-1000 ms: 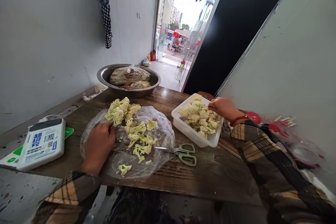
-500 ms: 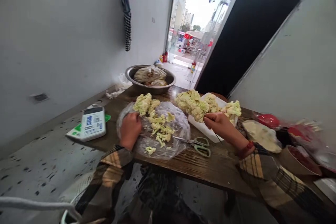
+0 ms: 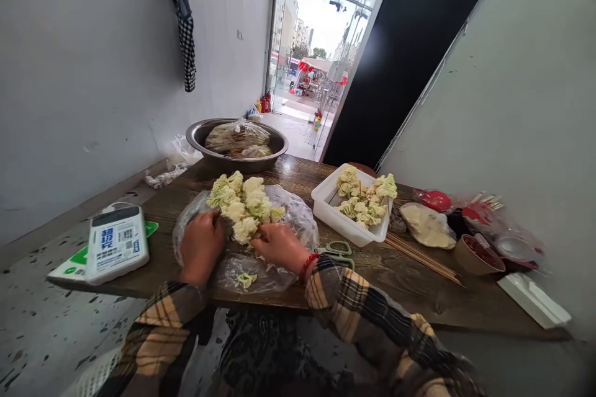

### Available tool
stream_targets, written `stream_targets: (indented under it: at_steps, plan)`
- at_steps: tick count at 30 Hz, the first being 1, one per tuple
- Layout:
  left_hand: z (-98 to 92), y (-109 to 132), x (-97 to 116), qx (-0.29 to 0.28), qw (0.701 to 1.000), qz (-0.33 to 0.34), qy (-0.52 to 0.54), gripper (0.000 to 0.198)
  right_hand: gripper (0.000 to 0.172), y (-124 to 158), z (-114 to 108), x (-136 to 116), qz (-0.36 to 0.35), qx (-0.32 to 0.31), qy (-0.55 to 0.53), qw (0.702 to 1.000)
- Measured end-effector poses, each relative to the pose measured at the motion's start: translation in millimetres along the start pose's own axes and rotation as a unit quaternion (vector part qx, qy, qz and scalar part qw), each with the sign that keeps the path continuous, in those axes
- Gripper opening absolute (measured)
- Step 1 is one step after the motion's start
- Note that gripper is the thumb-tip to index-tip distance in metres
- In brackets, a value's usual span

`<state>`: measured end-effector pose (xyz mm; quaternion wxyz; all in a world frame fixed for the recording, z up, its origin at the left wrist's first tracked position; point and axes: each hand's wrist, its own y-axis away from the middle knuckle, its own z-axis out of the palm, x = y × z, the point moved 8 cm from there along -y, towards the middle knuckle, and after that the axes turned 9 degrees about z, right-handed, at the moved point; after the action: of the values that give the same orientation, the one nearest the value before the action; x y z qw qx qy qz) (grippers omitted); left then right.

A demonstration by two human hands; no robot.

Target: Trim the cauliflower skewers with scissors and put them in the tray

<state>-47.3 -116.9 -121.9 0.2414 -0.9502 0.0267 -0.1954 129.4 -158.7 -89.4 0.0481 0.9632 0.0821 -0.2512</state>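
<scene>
A large bunch of pale green-white cauliflower [image 3: 244, 205] sits above a clear plastic bag [image 3: 298, 214] spread on the table. My right hand [image 3: 282, 246], with a red band at its wrist, is closed at the lower right edge of the bunch, fingertips pinched on it. To its left, my left hand [image 3: 202, 248] is closed against the bunch's lower left side; what lies within its fingers is hidden. One loose floret [image 3: 246, 280] rests on the bag in front. Green-handled scissors [image 3: 341, 249] lie behind my right wrist, their blades hidden.
A white tray [image 3: 342, 226] with cauliflower pieces stands right of the bag, and wooden skewers [image 3: 423, 259] lie beside it. A metal basin [image 3: 195, 136] with bagged food is at the back. A white device [image 3: 116, 245] stands left; bags and a paper bowl [image 3: 479, 254] line the right.
My right hand has moved left from beside the tray to the bag, bringing a cauliflower bunch with it. My left hand stays by the bag. The view has turned slightly right.
</scene>
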Motion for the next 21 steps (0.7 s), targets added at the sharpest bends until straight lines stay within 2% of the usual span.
stream_targets:
  at_steps: [2, 4, 7, 9, 12, 14, 15, 17, 21]
  plan:
    - [-1.2, 0.0, -0.5, -0.007, 1.000, -0.001, -0.015, 0.035, 0.021, 3.5, 1.2, -6.8, -0.012, -0.024, -0.022, 0.999]
    - [-2.1, -0.2, 0.4, -0.013, 1.000, 0.010, -0.022, 0.032, 0.026, 9.9, -7.0, -6.5, -0.028, -0.043, -0.041, 0.998]
    - [-1.8, -0.5, 4.5, -0.020, 0.999, 0.048, -0.008, 0.026, 0.028, 16.2, -42.0, 15.6, -0.034, -0.033, -0.063, 0.997]
    - [-2.2, -0.4, 4.8, -0.019, 0.998, 0.057, -0.001, 0.023, 0.030, 12.4, -78.7, 47.6, -0.010, 0.004, -0.067, 0.998]
    - [-2.5, -0.4, 4.5, -0.020, 0.998, 0.056, 0.006, 0.021, 0.035, -5.9, -133.4, 109.8, 0.045, 0.055, -0.037, 0.997]
    - [-1.7, -0.6, 5.3, -0.028, 0.998, 0.060, 0.015, 0.020, 0.030, -23.3, -157.6, 150.9, 0.087, 0.072, -0.005, 0.994]
    - [-1.4, -0.7, 5.3, -0.030, 0.997, 0.061, 0.019, 0.021, 0.025, -32.5, -164.3, 168.6, 0.106, 0.075, 0.008, 0.992]
    - [-1.7, -0.6, 3.4, -0.024, 0.998, 0.058, 0.026, 0.023, 0.030, -51.2, -166.8, 195.6, 0.135, 0.067, 0.026, 0.988]
    - [-2.3, 0.0, -1.3, -0.005, 0.998, 0.054, 0.039, 0.028, 0.034, -85.7, -147.4, 220.4, 0.178, 0.043, 0.035, 0.983]
